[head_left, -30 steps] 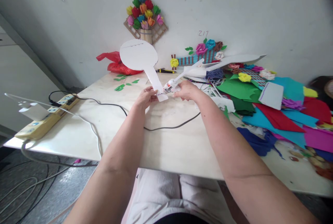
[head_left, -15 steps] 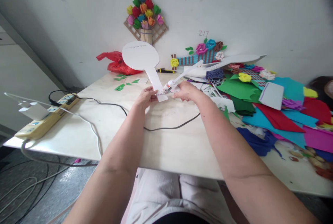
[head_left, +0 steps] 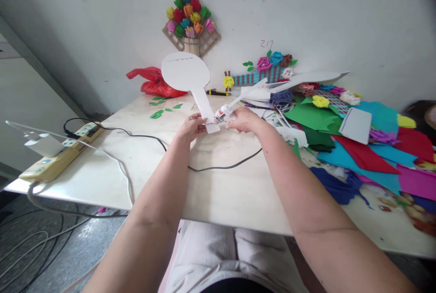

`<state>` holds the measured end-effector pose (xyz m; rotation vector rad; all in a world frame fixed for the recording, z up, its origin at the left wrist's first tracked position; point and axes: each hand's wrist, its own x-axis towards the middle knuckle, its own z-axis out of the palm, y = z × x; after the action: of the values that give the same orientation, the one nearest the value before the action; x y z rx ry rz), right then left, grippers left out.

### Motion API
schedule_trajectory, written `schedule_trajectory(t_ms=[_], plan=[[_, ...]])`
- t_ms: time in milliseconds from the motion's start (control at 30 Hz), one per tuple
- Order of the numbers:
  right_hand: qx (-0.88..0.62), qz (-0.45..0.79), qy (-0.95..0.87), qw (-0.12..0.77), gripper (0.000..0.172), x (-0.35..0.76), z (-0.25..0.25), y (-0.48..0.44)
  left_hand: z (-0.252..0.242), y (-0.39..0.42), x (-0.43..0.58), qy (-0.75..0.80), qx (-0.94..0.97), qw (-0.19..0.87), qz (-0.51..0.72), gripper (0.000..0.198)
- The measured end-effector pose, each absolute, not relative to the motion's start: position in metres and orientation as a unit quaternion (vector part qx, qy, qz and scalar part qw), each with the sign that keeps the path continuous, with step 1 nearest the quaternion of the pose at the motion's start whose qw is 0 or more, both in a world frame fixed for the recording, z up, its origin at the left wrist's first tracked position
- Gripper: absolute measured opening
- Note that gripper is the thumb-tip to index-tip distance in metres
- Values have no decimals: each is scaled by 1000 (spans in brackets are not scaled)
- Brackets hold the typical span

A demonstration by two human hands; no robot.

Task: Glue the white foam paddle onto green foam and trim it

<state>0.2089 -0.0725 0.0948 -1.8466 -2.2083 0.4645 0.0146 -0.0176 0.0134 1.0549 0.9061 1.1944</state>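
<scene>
My left hand (head_left: 193, 126) is closed on the lower end of a white cardboard cutout (head_left: 185, 71), a round disc with a straight strip as a handle. The disc is raised and points away from me. Gripped in my right hand (head_left: 243, 119) is a white hot glue gun (head_left: 225, 110) with a long glue stick (head_left: 250, 91) standing out of its back. Its nozzle is close to the strip's lower end; whether it touches cannot be made out. A black cord (head_left: 225, 167) curves over the table below my hands.
A yellow power strip (head_left: 56, 159) with a white charger (head_left: 43, 144) is at the left. Green paper leaves (head_left: 157, 114) and a red plastic bag (head_left: 158, 83) lie behind. Coloured sheets (head_left: 357, 154) pile up at right. Paper flowers (head_left: 189, 13) hang on the wall.
The cutout's disc has shifted very slightly to the right. Both hands and the glue gun are in almost the same place.
</scene>
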Motion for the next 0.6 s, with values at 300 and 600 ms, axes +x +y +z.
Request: schedule_trajectory(t_ms=[300,600], plan=[[-625,163,-754,117,24,210,91,-68,13,-18,14,388,458,611,516,29],[-628,175,-748,124,26,210,90,-68,13,-17,14,388,460,610,516,28]])
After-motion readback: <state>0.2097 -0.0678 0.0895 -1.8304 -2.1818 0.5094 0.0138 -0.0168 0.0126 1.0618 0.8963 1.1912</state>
